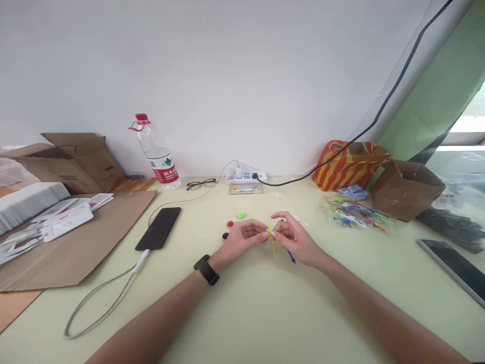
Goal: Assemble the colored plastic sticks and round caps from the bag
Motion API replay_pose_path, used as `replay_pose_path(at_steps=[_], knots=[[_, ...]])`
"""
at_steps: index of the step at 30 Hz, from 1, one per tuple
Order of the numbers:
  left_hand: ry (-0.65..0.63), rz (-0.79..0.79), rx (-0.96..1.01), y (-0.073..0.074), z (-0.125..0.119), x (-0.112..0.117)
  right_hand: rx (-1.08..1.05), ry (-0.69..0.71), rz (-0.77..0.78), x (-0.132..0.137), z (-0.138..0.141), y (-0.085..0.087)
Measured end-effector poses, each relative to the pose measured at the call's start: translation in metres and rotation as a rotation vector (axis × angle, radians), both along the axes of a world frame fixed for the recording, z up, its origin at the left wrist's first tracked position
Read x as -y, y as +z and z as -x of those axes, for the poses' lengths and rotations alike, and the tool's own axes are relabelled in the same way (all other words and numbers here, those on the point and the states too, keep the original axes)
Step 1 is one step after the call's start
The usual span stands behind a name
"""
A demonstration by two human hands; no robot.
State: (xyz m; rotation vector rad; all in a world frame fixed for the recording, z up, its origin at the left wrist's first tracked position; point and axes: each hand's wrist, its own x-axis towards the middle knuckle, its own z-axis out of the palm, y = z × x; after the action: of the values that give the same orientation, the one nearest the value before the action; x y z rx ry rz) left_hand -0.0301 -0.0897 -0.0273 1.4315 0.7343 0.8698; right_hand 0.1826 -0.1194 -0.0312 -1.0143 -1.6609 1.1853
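Observation:
Over the middle of the pale green table point(242, 313), my left hand point(242, 238) and my right hand point(293, 237) meet fingertip to fingertip. Both pinch a thin yellow-green plastic stick point(272, 241) that stands nearly upright between them. A small blue piece point(291, 256) lies on the table under my right hand. Just left of my left hand lie a red cap point(230, 224), a green cap point(240, 215) and a dark cap point(225, 235). A black watch point(206, 269) is on my left wrist.
A black phone point(159, 228) on a white cable lies left of centre. Behind it stand a water bottle point(155, 151), glasses point(201, 184) and a power strip point(245, 178). Cardboard boxes point(71, 159) and packets are at the left. Bagged colourful parts point(356, 212), a striped bag point(350, 164) and a tablet point(452, 268) are at the right.

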Motion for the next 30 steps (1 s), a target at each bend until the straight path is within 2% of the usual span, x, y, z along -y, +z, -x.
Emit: replay_pose_path(at_steps=[6,9,12,14,17,20,22,25,30], knots=[[-0.07,-0.026,-0.025,-0.005,0.001,-0.001,0.026,0.0,-0.005,0.002,0.003,-0.002],[-0.07,-0.044,-0.054,-0.006,0.0,-0.002,0.042,-0.007,-0.028,0.003,0.004,-0.002],[-0.043,-0.109,-0.11,-0.007,-0.001,-0.001,0.127,-0.077,-0.103,0.0,-0.003,0.001],[-0.02,-0.192,-0.17,-0.008,-0.003,0.001,0.269,-0.18,-0.184,-0.004,-0.013,0.004],[-0.044,-0.391,-0.303,-0.009,-0.004,0.008,0.627,-0.333,-0.305,-0.011,-0.031,0.009],[-0.146,-0.639,-0.473,-0.007,-0.004,0.016,0.922,-0.356,-0.337,-0.017,-0.045,0.008],[-0.208,-0.747,-0.584,-0.005,-0.005,0.019,0.992,-0.337,-0.363,-0.019,-0.048,0.005],[-0.244,-0.809,-0.671,-0.004,-0.005,0.022,0.901,-0.296,-0.456,-0.02,-0.048,0.002],[-0.254,-0.831,-0.708,-0.004,-0.005,0.022,0.568,-0.25,-0.534,-0.016,-0.045,0.005]])
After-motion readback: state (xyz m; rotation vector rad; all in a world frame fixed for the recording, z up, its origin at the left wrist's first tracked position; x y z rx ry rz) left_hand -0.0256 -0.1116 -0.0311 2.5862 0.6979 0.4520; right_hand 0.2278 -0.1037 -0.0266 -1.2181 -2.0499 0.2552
